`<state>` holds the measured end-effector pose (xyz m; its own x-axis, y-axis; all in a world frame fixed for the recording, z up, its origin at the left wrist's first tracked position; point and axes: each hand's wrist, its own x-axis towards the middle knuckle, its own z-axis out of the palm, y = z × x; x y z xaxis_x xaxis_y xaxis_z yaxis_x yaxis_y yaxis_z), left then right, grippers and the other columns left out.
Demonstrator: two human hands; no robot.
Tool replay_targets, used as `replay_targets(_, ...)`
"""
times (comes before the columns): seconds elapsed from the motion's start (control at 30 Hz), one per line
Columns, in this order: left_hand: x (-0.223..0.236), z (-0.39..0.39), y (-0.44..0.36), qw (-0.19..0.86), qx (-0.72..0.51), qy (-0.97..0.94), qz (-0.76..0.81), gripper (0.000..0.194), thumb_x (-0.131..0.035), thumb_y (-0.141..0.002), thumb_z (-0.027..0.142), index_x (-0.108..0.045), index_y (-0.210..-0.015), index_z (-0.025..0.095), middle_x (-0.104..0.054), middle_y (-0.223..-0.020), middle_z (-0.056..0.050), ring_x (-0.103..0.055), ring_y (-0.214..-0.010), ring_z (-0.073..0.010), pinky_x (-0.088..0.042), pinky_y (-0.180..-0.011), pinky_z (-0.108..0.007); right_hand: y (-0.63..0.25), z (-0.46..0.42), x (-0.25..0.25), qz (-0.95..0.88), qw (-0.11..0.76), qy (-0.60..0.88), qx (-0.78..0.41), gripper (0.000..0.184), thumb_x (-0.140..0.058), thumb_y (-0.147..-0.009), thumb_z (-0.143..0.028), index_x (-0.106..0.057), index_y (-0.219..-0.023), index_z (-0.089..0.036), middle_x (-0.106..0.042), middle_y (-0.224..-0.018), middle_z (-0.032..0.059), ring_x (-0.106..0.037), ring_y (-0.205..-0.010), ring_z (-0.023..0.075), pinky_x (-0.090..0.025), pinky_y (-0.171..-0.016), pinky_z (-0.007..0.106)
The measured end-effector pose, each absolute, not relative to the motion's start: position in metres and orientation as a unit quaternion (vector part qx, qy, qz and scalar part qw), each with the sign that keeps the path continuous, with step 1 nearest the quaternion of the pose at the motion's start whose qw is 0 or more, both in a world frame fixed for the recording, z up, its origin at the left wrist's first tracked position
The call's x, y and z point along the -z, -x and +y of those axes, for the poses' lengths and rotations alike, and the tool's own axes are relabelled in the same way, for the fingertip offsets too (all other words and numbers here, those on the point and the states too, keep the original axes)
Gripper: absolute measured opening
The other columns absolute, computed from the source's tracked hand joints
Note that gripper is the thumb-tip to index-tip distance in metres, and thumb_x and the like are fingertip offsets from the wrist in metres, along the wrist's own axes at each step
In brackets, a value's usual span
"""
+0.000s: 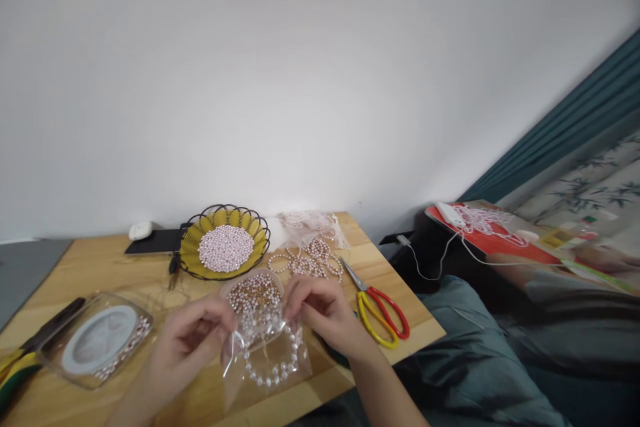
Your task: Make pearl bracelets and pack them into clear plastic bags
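Note:
A clear plastic bag (235, 387) hangs between my two hands over the table's front edge. Inside it lies a looped string of pale pearl beads (270, 379). My left hand (193, 340) pinches the bag's upper left side, and my right hand (320, 310) pinches its upper right side, both with closed fingers. Directly behind the bag sits a container of pink, gold and clear beads (255, 293), partly covered by the bag. Scissors (383, 310) with red and yellow handles lie to the right of my right hand.
A yellow basket (189, 250) of pink beads stands at the back. Beside it lie beaded strands (313, 257) and a black phone-like slab (155, 241) with a white case (141, 231). At left are a clear tray (95, 340) and pliers (30, 353). Another person (480, 347) sits at right.

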<state>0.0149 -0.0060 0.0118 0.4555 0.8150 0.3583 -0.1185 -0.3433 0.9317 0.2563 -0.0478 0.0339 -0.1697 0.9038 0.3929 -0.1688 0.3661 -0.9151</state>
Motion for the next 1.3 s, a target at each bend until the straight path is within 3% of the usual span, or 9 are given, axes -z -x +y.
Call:
replay_targets(0.23, -0.016, -0.015, -0.014, 0.518, -0.453, -0.675, 0.267, 0.015, -0.068, -0.089, 0.029, -0.075, -0.077, 0.025, -0.071, -0.067, 0.0, -0.065, -0.055, -0.0143, -0.053, -0.052, -0.021, -0.257, -0.047, -0.033, -0.59, 0.549, 0.32, -0.498, 0.019, -0.063, -0.092, -0.019, -0.07, -0.075, -0.022, -0.067, -0.073, 0.0016, -0.062, -0.07, 0.0156, -0.05, -0.064, 0.028)
replay_targets(0.4, -0.017, -0.016, -0.018, 0.597, -0.375, -0.641, 0.304, 0.033, -0.06, -0.094, 0.05, -0.07, -0.116, 0.028, -0.077, -0.076, -0.001, -0.072, -0.067, -0.0203, -0.058, -0.064, -0.027, -0.255, -0.048, -0.032, -0.622, 0.545, 0.351, -0.439, 0.023, -0.058, -0.093, -0.018, -0.068, -0.073, -0.021, -0.065, -0.071, 0.0016, -0.061, -0.066, 0.0154, -0.047, -0.062, 0.027)
replay_targets(0.5, -0.016, -0.01, -0.027, 0.572, -0.302, -0.677, 0.349, 0.028, -0.067, -0.089, 0.049, -0.076, -0.094, 0.022, -0.076, -0.067, -0.002, -0.071, -0.063, -0.0205, -0.056, -0.06, -0.026, -0.252, -0.048, -0.029, -0.654, 0.545, 0.351, -0.39, 0.025, -0.053, -0.097, -0.019, -0.069, -0.078, -0.021, -0.065, -0.072, 0.0021, -0.061, -0.068, 0.0159, -0.047, -0.065, 0.028)
replay_targets(0.57, -0.013, -0.007, -0.034, 0.545, -0.291, -0.691, 0.376, 0.029, -0.068, -0.088, 0.046, -0.075, -0.077, 0.02, -0.072, -0.061, -0.001, -0.066, -0.057, -0.0185, -0.054, -0.055, -0.024, -0.248, -0.048, -0.024, -0.63, 0.555, 0.362, -0.405, 0.018, -0.054, -0.099, -0.027, -0.072, -0.098, -0.022, -0.065, -0.078, 0.002, -0.06, -0.07, 0.0161, -0.048, -0.067, 0.029)
replay_targets(0.63, -0.009, -0.005, -0.037, 0.525, -0.298, -0.696, 0.39, 0.03, -0.066, -0.089, 0.045, -0.077, -0.077, 0.02, -0.073, -0.064, -0.002, -0.066, -0.058, -0.0185, -0.054, -0.056, -0.024, -0.243, -0.046, -0.017, -0.591, 0.545, 0.387, -0.452, 0.024, -0.066, -0.093, -0.036, -0.07, -0.113, -0.023, -0.066, -0.082, 0.0018, -0.06, -0.073, 0.0165, -0.049, -0.067, 0.028)
replay_targets(0.77, -0.004, -0.003, -0.035, 0.48, -0.299, -0.717, 0.408, 0.031, -0.064, -0.089, 0.044, -0.078, -0.076, 0.019, -0.074, -0.067, -0.003, -0.067, -0.062, -0.019, -0.053, -0.057, -0.024, -0.234, -0.042, -0.006, -0.537, 0.5, 0.46, -0.499, 0.03, -0.084, -0.077, -0.047, -0.076, -0.087, -0.02, -0.069, -0.076, 0.0017, -0.059, -0.068, 0.016, -0.047, -0.062, 0.027)
replay_targets(0.93, -0.014, -0.006, -0.025, 0.444, -0.297, -0.741, 0.407, 0.041, -0.056, -0.092, 0.043, -0.074, -0.064, 0.019, -0.071, -0.06, -0.002, -0.064, -0.057, -0.0189, -0.05, -0.054, -0.023, -0.24, -0.041, -0.01, -0.562, 0.493, 0.443, -0.495, 0.049, -0.062, -0.094, -0.059, -0.072, -0.069, -0.018, -0.062, -0.062, 0.0005, -0.055, -0.06, 0.0144, -0.044, -0.06, 0.027)
replay_targets(1.2, -0.013, -0.018, -0.035, 0.496, -0.231, -0.755, 0.36, 0.039, -0.062, -0.087, 0.043, -0.068, -0.055, 0.022, -0.06, -0.047, 0.003, -0.053, -0.046, -0.0146, -0.041, -0.046, -0.021, -0.235, -0.051, -0.012, -0.655, 0.44, 0.446, -0.423, 0.046, -0.059, -0.098, -0.05, -0.074, -0.07, -0.017, -0.057, -0.063, -0.0004, -0.051, -0.061, 0.014, -0.037, -0.058, 0.026)
replay_targets(1.3, -0.006, -0.019, -0.033, 0.516, -0.21, -0.745, 0.367, 0.035, -0.062, -0.088, 0.042, -0.073, -0.063, 0.022, -0.068, -0.054, 0.002, -0.06, -0.05, -0.0155, -0.045, -0.05, -0.021, -0.234, -0.056, -0.008, -0.617, 0.459, 0.454, -0.451, 0.045, -0.057, -0.099, -0.052, -0.08, -0.08, -0.018, -0.064, -0.065, 0.0011, -0.057, -0.062, 0.0149, -0.042, -0.059, 0.026)
